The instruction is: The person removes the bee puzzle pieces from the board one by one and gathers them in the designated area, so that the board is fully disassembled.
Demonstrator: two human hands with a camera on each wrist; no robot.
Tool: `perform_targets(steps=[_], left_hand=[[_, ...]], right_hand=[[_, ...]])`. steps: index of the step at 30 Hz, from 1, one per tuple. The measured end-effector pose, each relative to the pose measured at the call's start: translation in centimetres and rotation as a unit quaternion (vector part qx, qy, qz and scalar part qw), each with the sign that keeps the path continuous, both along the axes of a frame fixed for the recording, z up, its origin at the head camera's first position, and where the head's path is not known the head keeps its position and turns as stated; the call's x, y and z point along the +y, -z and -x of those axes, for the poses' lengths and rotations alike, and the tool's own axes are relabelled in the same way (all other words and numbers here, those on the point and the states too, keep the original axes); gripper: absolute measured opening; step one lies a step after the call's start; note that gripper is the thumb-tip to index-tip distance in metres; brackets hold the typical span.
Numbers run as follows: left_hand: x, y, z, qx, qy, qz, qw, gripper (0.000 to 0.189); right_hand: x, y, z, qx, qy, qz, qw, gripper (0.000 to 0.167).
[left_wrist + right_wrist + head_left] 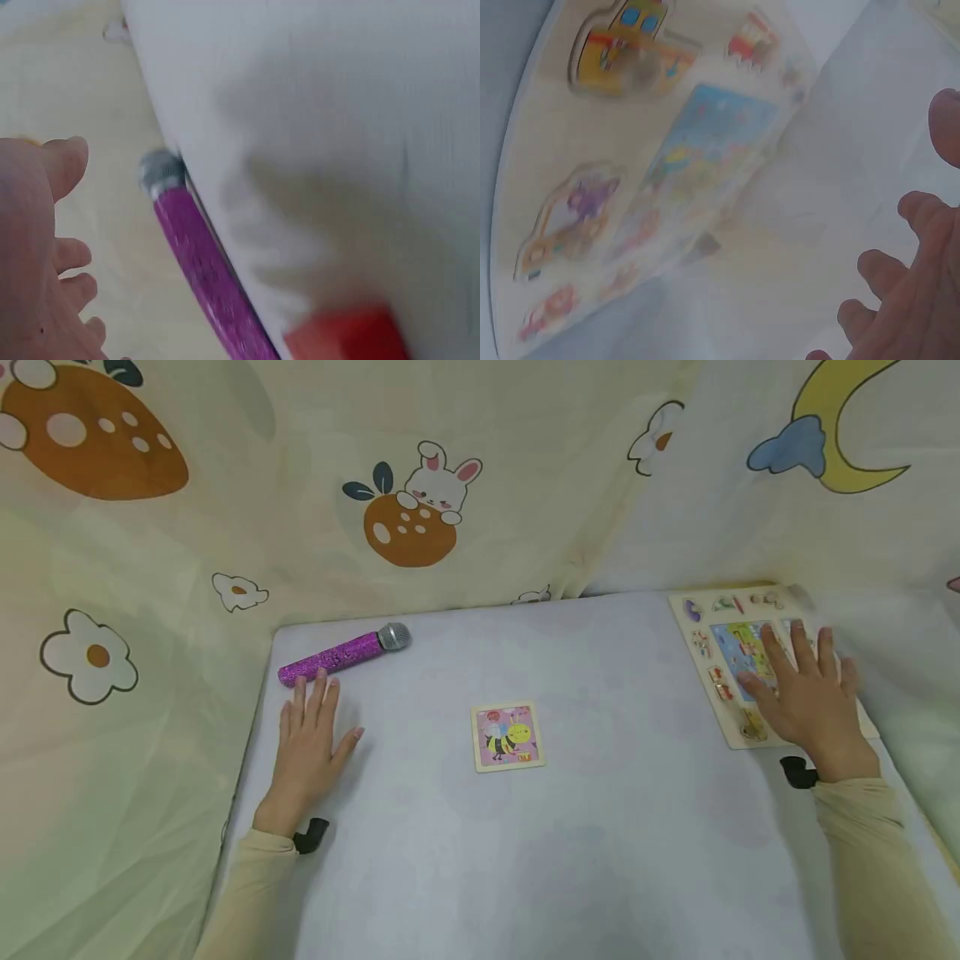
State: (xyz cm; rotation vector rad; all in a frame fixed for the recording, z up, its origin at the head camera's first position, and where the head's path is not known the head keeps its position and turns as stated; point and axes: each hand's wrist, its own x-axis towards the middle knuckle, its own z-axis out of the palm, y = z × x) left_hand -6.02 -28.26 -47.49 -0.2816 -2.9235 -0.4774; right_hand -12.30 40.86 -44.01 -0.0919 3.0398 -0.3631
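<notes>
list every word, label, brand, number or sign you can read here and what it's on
None can be read in any view.
Bee card: a red mark and tiny details around the bee, too small to read.
Microphone: any marks on the purple handle are too small or blurred.
Puzzle board: pictures show; any lettering is too small or blurred.
Patterned cloth: drawings only, no lettering seen.

Your left sleeve (251, 881), near the left edge of the tabletop (600, 827), is plain pale tan cloth, reaching the wrist. Your right sleeve (873, 860), by the right edge, matches it and creases near its end. A small black hooked piece (311, 837) juts out below your bare left hand (306, 756), thumb side; a similar black piece (799, 773) sits below your bare right hand (813, 710).
</notes>
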Motion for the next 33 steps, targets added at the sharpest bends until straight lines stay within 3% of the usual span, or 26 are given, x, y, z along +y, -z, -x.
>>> perform_targets(steps=[3,7,12,16,20,25,30,33], left_hand=[[2.8,0.7,-0.5,-0.015,0.034,-0.015,0.9992,0.084],[8.1,1.6,-1.7,-0.044,0.090,-0.042,0.9941,0.082],[14.7,2.3,-3.3,-0.095,0.172,-0.058,0.9787,0.079],[18.4,2.7,-4.0,-0.154,0.197,-0.057,0.9664,0.080],[20.2,3.2,-4.2,-0.188,0.185,-0.025,0.9643,0.085],[20.7,3.6,-4.2,-0.200,0.168,0.003,0.9652,0.086],[20.7,3.9,-4.3,-0.189,0.163,0.018,0.9683,0.083],[20.8,4.2,-4.5,-0.157,0.154,0.029,0.9751,0.079]], right_hand=[[-1.5,0.7,0.4,0.011,-0.019,0.026,0.9994,0.078],[-4.5,1.7,1.4,0.036,-0.051,0.055,0.9965,0.077],[-10.1,3.4,2.6,0.056,-0.105,0.110,0.9868,0.074],[-15.4,4.6,3.4,0.052,-0.158,0.131,0.9774,0.067],[-20.6,4.8,3.6,0.025,-0.204,0.131,0.9700,0.065],[-26.1,4.4,3.5,-0.011,-0.257,0.152,0.9543,0.059],[-29.7,4.2,3.3,-0.047,-0.287,0.195,0.9368,0.035],[-31.2,4.6,3.4,-0.059,-0.299,0.205,0.9299,0.027]])
